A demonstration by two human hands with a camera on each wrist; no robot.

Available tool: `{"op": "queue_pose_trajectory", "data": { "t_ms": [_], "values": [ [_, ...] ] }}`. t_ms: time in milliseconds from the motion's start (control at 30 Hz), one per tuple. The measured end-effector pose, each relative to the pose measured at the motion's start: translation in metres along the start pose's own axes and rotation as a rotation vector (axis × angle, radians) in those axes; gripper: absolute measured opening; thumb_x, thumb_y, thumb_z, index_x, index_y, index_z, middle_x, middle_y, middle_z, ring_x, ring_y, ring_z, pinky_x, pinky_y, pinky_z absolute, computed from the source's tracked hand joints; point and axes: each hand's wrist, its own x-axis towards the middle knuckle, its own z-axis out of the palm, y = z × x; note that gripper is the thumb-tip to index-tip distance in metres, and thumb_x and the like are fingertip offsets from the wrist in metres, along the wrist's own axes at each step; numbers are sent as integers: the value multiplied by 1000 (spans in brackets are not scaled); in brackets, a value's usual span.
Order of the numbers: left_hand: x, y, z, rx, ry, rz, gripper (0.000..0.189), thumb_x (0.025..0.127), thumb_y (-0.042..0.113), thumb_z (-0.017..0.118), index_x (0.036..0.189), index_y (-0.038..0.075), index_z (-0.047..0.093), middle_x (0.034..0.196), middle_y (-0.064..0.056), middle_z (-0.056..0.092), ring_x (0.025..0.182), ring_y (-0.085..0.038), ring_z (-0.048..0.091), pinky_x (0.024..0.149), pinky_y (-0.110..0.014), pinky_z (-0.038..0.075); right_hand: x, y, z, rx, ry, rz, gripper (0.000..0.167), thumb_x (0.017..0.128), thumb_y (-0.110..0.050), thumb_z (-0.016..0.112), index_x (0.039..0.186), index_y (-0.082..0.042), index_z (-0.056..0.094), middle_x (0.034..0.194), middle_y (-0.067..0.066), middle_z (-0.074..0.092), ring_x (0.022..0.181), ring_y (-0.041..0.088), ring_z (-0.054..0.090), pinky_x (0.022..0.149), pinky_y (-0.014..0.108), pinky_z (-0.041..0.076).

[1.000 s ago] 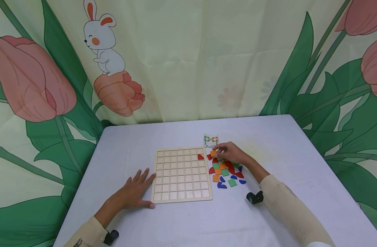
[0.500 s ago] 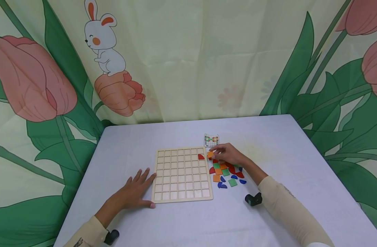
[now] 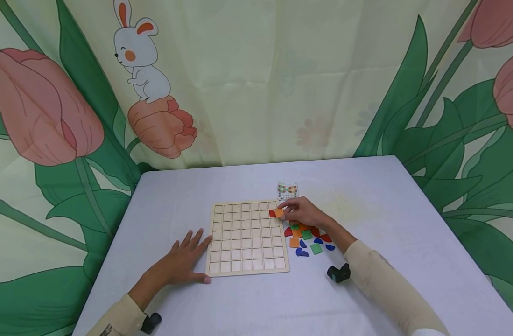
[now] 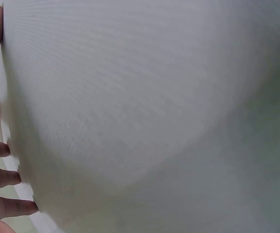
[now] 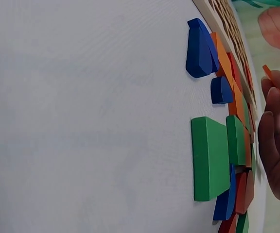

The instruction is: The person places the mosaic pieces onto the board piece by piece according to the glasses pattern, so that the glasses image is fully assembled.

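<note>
My right hand (image 3: 303, 212) pinches an orange square tile (image 3: 279, 213) between thumb and fingers, over the right edge of a wooden grid board (image 3: 248, 238). In the right wrist view, the tile (image 5: 268, 72) shows edge-on at the fingertips. A red quarter-round tile (image 3: 271, 213) sits in a cell near the board's upper right, partly overlapped by the orange one. My left hand (image 3: 182, 261) lies with fingers spread at the board's left edge, thumb by its lower left corner. The left wrist view catches only its fingers (image 4: 6, 177) and the board's edge.
Loose tiles lie right of the board: an orange square (image 3: 294, 242), a green square (image 3: 316, 248), blue half-rounds (image 3: 302, 252) and red pieces (image 3: 326, 238), some under my right hand. A small printed pattern card (image 3: 287, 191) lies behind them. White cloth (image 3: 256, 303) covers the table.
My right hand has carried the orange square tile leftward from above the loose pile to the board's right edge, beside the red tile. The left hand has stayed put.
</note>
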Motion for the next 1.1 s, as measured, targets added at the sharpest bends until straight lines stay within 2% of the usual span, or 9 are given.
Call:
{"op": "queue_pose_trajectory", "data": {
  "t_ms": [267,467,700,1100],
  "values": [
    [1,0,0,8,2,1,120,67,85,66,160,20,28,167,-18,18,152,-50,15,110,-75,25,9,-1,8,-32,4,-19,29,91,-17,76,118,-9,72,83,4,68,62,18,59,61,25,51],
    [0,0,0,4,7,5,120,66,85,66,159,20,29,167,-19,18,151,-50,15,109,-75,25,14,-5,12,-60,-25,-53,31,92,-14,74,121,-4,70,87,7,72,64,17,61,62,26,53],
    [2,-3,3,7,12,0,120,66,87,64,160,22,27,168,-17,16,152,-49,14,110,-74,25,21,-12,18,-90,-21,-57,30,91,-14,74,120,-5,71,90,6,71,67,17,61,63,28,53],
    [2,-4,3,14,9,4,120,66,87,64,160,22,27,168,-17,16,152,-49,14,110,-74,25,28,-19,25,-187,-26,-67,28,91,-15,74,117,-5,71,76,2,67,58,14,57,60,28,48]
  ]
}}
